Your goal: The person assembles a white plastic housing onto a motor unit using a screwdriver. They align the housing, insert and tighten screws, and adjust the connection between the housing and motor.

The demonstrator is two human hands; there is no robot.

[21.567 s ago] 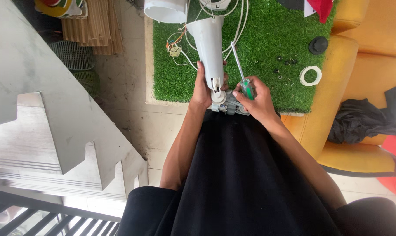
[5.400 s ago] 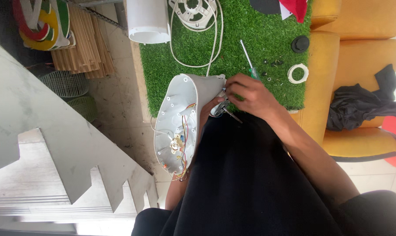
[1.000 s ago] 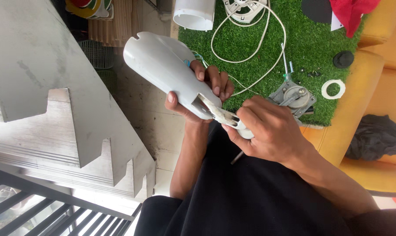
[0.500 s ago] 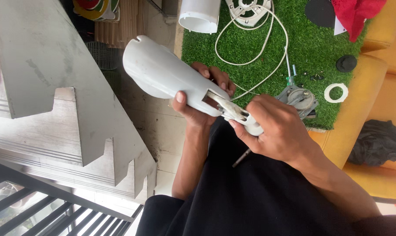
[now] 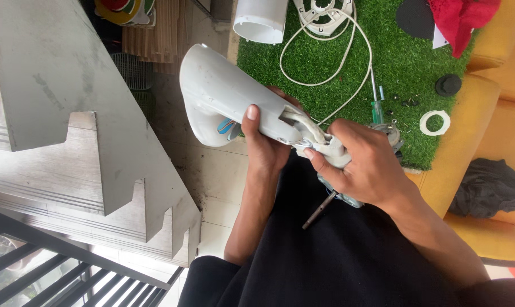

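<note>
White plastic fills the left hand [image 5: 266,150], which wraps around the narrow end of a curved fan housing [image 5: 229,99], thumb on top and fingers underneath. The right hand [image 5: 362,167] closes around a pale neck piece [image 5: 328,149] that pokes out of the housing's open end, with a white cord [image 5: 308,126] running out beside it. Under the right palm sits a grey motor [image 5: 340,196] with a metal shaft [image 5: 319,210] pointing down over the dark-clothed lap. Judging by the grip, the neck piece is being worked in or out of the housing; the next move likely needs a steady hold on the housing while the right hand twists or slides that piece along the cord.

Beyond the hands lies a green turf mat [image 5: 325,51]. A green-handled screwdriver [image 5: 377,108] lies near its right edge, with small screws [image 5: 402,102], a black cap [image 5: 448,85] and a white ring [image 5: 434,122] beside it. A white tube [image 5: 260,20] and round grille [image 5: 325,10] are cut off at the top edge. The joint itself is hidden by the fingers.
</note>
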